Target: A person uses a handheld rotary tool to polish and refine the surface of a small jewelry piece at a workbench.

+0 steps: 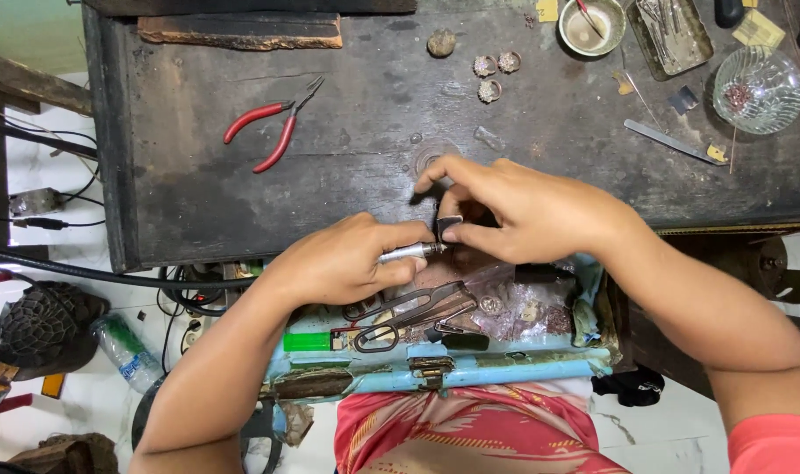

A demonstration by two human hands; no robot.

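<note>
Held over the open blue drawer [505, 367], a small metal piece [447, 226] sits pinched in the right hand [523, 211]; the left hand [343, 262] grips a rotary handpiece [409, 254] against it. Red-handled pliers [273, 132] lie apart on the dark desk [198, 193].

A dark, scarred wooden counter [347, 167] fills the upper frame. Red-handled pliers [273, 132] lie at its upper left, three small crusted shells [495, 75] at top centre. To the upper right sit a round metal bowl [590, 26], a rectangular metal tray of tools [672, 33], a clear glass dish [758, 88] and a flat metal blade [668, 141].
</note>
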